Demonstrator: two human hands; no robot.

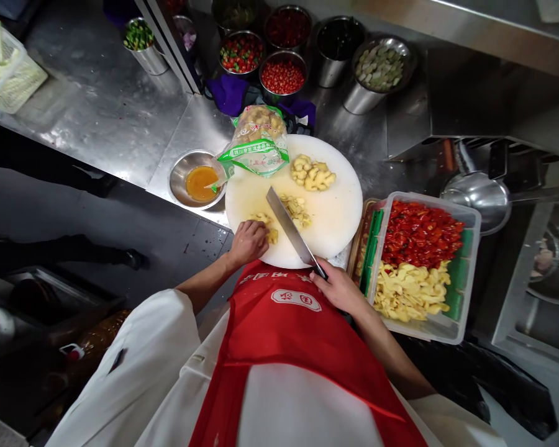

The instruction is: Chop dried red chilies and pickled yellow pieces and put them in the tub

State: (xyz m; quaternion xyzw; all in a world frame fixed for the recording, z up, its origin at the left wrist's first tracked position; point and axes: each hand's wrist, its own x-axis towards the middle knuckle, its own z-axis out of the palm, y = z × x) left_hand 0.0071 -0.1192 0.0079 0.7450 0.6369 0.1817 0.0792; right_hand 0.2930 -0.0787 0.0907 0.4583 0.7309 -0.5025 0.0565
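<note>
My right hand [338, 285] is wrapped round the dark handle of a kitchen knife [291, 230], whose broad blade slants up and left over the round white cutting board [342, 214]. Curled over pale ginger pieces [272, 236], my left hand [250, 242] rests at the board's near left edge; its fingertips partly hide what is under them. Sliced ginger [298, 211] lies just right of the blade. Farther back on the board is knobbly whole ginger [313, 174]. A clear and green plastic bag [259, 146] full of ginger leans over the board's far left edge.
Left of the board stands a metal bowl [179, 177] of orange-brown liquid. A plastic tub [472, 273] at right holds chopped red peppers [422, 233] and pickled-looking yellow slices [412, 292]. Several metal containers, one with red peppers [283, 77], line the back. Another person's legs [51, 251] show at left.
</note>
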